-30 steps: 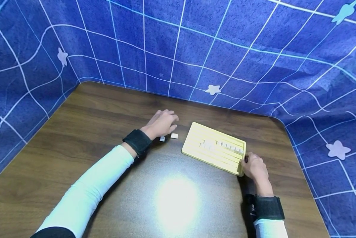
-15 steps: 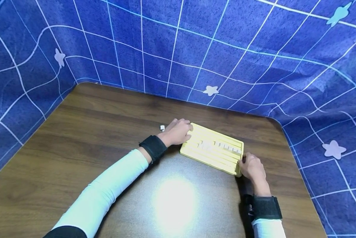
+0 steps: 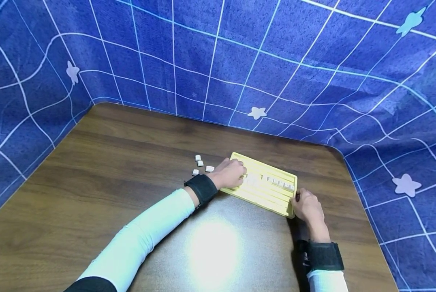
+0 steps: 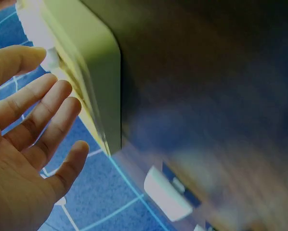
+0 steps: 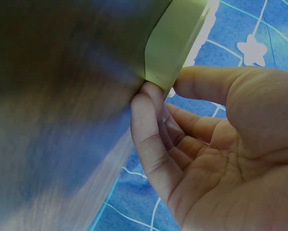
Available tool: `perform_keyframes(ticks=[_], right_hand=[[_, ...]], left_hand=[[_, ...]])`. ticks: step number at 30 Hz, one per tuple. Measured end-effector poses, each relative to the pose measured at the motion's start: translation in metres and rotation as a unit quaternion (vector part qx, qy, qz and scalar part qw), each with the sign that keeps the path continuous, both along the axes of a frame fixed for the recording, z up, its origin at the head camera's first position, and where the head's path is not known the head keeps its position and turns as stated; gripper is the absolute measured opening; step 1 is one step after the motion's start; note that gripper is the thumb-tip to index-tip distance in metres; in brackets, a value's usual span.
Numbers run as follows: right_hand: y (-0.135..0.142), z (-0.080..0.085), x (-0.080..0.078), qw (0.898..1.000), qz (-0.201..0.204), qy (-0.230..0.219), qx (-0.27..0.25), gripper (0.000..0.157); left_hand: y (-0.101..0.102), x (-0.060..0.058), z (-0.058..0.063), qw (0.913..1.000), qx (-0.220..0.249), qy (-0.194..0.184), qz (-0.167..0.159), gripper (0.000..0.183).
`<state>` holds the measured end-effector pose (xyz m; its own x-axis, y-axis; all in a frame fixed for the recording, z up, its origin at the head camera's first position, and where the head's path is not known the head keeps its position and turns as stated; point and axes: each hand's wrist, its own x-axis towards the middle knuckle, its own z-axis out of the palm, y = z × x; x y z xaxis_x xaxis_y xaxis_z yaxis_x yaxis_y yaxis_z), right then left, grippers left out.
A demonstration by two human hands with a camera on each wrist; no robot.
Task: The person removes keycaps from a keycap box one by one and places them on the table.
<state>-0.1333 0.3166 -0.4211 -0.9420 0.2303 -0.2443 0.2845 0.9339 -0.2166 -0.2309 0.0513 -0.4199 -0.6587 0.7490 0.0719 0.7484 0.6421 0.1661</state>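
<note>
A pale yellow tray point(image 3: 263, 166) with raised ridges lies at an angle on the wooden table, with small white tiles point(image 3: 278, 182) standing in a row on it. My left hand point(image 3: 229, 172) is over the tray's left part. In the left wrist view, a small white tile point(image 4: 50, 59) shows between its thumb tip and index fingertip, while the other fingers are loosely bent. At the tray's right end, my right hand point(image 3: 308, 205) grips the near corner. The right wrist view shows the thumb on the rim and bent fingers point(image 5: 149, 120) against the outer side.
Several loose white tiles point(image 3: 200, 163) lie on the table point(image 3: 137, 162) just left of the tray, beside my left wrist. A blue patterned curtain point(image 3: 189, 61) rises behind the table's far edge and along both sides. A bright glare patch lies on the near table surface.
From above the loose tiles, my left hand has moved right and toward me, onto the tray's left part. More loose tiles are now uncovered. My right hand keeps its grip on the tray.
</note>
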Motion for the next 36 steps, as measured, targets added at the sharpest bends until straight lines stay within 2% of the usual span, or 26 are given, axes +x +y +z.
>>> perform_keyframes(ticks=[9, 24, 32, 36], right_hand=[[0.0001, -0.001, 0.0006, 1.0, -0.003, -0.003, 0.001, 0.042], [-0.0011, -0.0006, -0.0004, 1.0, -0.014, -0.016, -0.005, 0.043], [-0.0015, -0.0016, 0.0014, 1.0, -0.004, 0.001, -0.004, 0.041], [-0.0011, -0.0005, 0.0015, 1.0, -0.003, 0.002, -0.003, 0.041]], left_hand=[[0.0101, 0.0041, -0.0053, 0.9996, -0.028, 0.009, -0.002, 0.011], [0.0082, 0.0042, -0.0076, 0.9997, -0.02, -0.016, 0.001, 0.012], [0.006, 0.0034, -0.0077, 1.0, -0.004, -0.003, -0.005, 0.012], [0.002, 0.0027, -0.0032, 0.9999, 0.012, 0.0, -0.003, 0.009]])
